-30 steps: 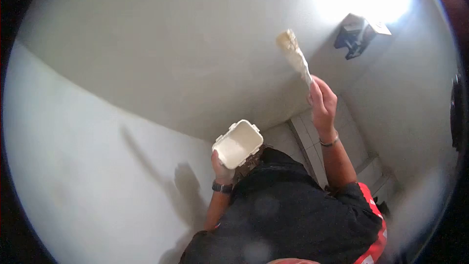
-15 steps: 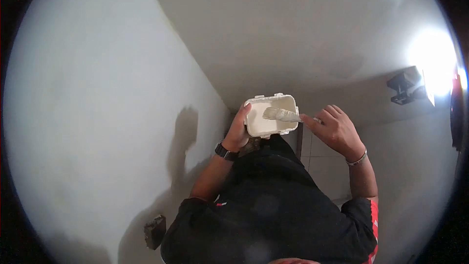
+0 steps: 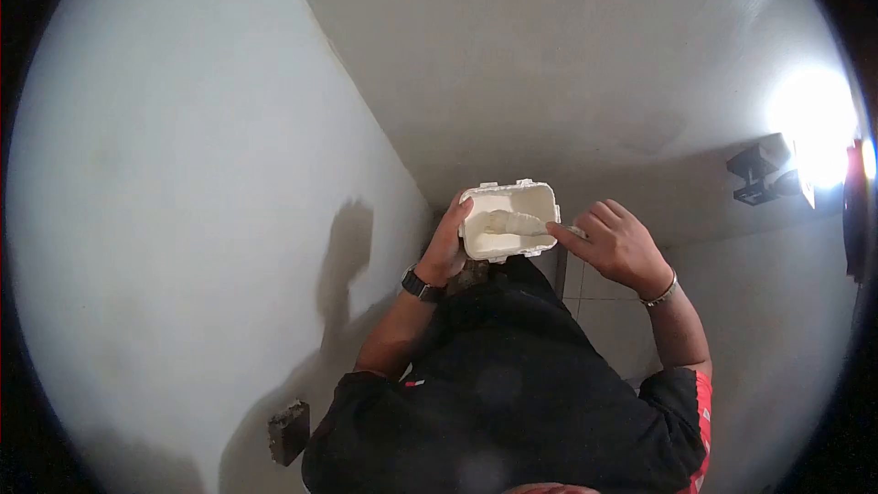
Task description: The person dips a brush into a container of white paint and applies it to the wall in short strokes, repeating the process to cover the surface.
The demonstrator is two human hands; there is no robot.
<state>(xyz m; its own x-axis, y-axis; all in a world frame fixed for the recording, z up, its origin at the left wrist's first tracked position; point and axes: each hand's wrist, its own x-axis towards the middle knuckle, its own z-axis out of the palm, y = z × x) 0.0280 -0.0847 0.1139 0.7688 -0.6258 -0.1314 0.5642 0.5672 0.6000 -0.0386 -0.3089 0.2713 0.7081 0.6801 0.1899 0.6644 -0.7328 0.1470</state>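
A white rectangular tub (image 3: 540,198) with a rough, crusted rim is gripped at its left side by my left hand (image 3: 444,242), the thumb over the rim. My right hand (image 3: 618,242) is closed on the handle of a putty-coated brush (image 3: 517,223), index finger stretched along it. The brush's wide end is inside the tub, near the pale material at the bottom. What the handle looks like under my fingers is mostly hidden.
Pale walls (image 3: 183,165) meet in a corner beyond the tub. A bright lamp (image 3: 809,123) on a dark bracket (image 3: 757,169) is at the right. A dark box-like object (image 3: 289,433) is at the lower left. Floor tiles (image 3: 604,311) show below my right hand.
My right hand has shifted slightly left, and the brush has moved further into the tub. My left hand and the tub have hardly moved.
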